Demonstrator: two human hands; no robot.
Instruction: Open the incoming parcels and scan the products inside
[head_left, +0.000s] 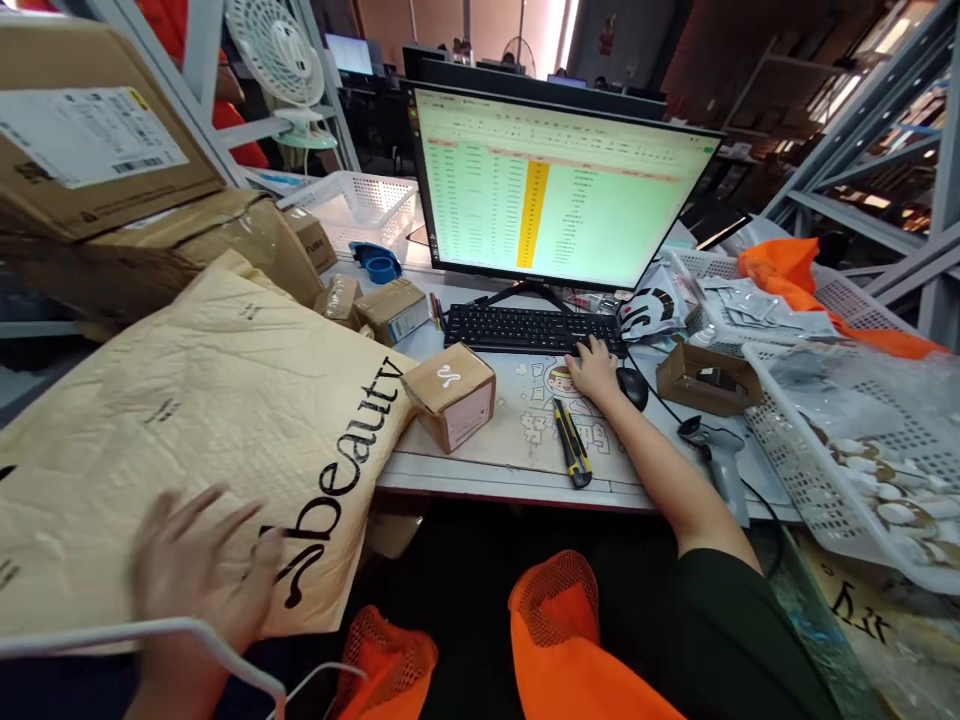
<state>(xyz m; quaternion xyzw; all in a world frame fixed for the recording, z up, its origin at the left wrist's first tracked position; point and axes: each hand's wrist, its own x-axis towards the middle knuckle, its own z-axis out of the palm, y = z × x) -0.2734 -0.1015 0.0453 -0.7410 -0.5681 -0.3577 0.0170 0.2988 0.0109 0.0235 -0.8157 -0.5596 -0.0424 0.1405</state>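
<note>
Slightly blurred by motion, my left hand (202, 570) has its fingers spread over a large cream padded mailer (247, 420) printed "beauty"; I cannot tell whether it touches. My right hand (596, 370) holds nothing, fingers apart on the right end of a black keyboard (517, 328). Just right of that hand lies a black mouse (632, 388). A yellow and black utility knife (572, 443) rests on the desk below it. Between my hands, a small cardboard box (454, 395) with a white mark stands beside the mailer.
A lit monitor (555, 190) shows a spreadsheet. Cardboard boxes (97, 130) are stacked at left. On the right are a barcode scanner (716, 455), an open cardboard box (705, 378) and a white basket (802, 470) of small items. A white wire bar (150, 628) crosses before my left wrist.
</note>
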